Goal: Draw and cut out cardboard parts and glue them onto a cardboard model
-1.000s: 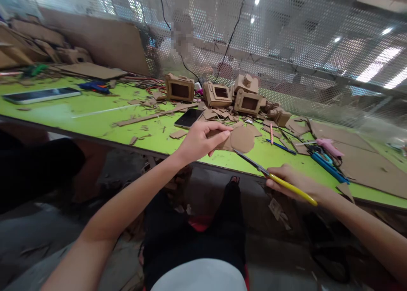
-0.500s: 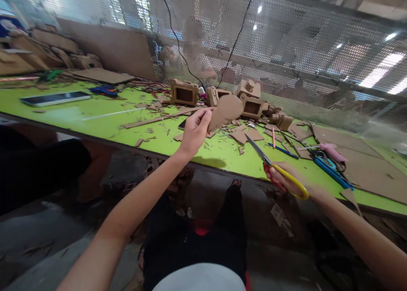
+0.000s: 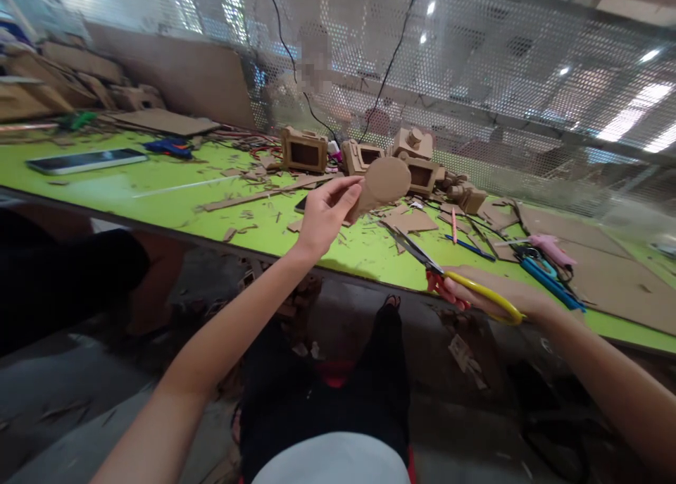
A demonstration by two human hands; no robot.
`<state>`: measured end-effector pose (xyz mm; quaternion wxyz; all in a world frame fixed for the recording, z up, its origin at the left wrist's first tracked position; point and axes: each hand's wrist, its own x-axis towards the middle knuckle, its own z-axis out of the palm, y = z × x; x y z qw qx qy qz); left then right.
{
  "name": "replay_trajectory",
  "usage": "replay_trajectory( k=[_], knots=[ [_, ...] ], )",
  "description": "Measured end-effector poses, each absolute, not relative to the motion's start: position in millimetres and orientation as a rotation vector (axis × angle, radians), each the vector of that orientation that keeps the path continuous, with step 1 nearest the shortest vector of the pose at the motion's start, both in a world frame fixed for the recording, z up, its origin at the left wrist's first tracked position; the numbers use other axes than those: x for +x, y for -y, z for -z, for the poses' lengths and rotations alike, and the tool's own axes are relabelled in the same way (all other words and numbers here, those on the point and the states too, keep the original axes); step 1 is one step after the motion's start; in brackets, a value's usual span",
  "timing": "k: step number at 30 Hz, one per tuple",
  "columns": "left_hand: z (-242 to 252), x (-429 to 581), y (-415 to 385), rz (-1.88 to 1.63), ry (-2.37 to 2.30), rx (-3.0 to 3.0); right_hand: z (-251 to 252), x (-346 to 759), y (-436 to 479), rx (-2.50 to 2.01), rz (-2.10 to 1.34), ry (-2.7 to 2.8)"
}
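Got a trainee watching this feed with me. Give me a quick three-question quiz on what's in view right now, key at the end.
1. Which hand holds the scissors?
2. True or false: the left hand grips a cardboard piece with a rounded end.
3. The glue gun to the right of the scissors is: A) green, B) pink, C) black.

Key:
1. The right hand.
2. True.
3. B.
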<state>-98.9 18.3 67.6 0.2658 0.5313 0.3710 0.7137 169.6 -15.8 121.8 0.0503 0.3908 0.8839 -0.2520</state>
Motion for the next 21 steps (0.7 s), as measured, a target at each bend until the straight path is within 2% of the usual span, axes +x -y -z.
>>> replay_trajectory(
  k=[5,9,11,15,19,21],
  knots=[
    [-62.7,-96.8,-25.5,-1.843,-0.953,1.322,-107.6,165.7,-5.0,1.263,0.548,-2.790],
    [-60.4,-96.6,-45.6,-1.750,-1.049,1.359,-85.5,167.0,-34.1,1.633,0.062,-2.624],
    [-60.0,-93.9,-60.3,-1.685,-1.145,1.399,-77.6,166.2,-45.4,1.704,-0.059,-2.519],
    [-57.0,-81.2,-93.0,-1.625,-1.214,1.434,-85.3,169.3,-62.9,1.677,0.062,-2.434],
    [-44.6,-68.6,-121.8,-1.613,-1.241,1.384,-108.4,191.7,-86.2,1.663,0.549,-2.521],
    [-35.9,-67.3,-131.8,-1.626,-1.252,1.365,-109.7,209.2,-99.4,1.997,0.346,-2.595]
  ],
)
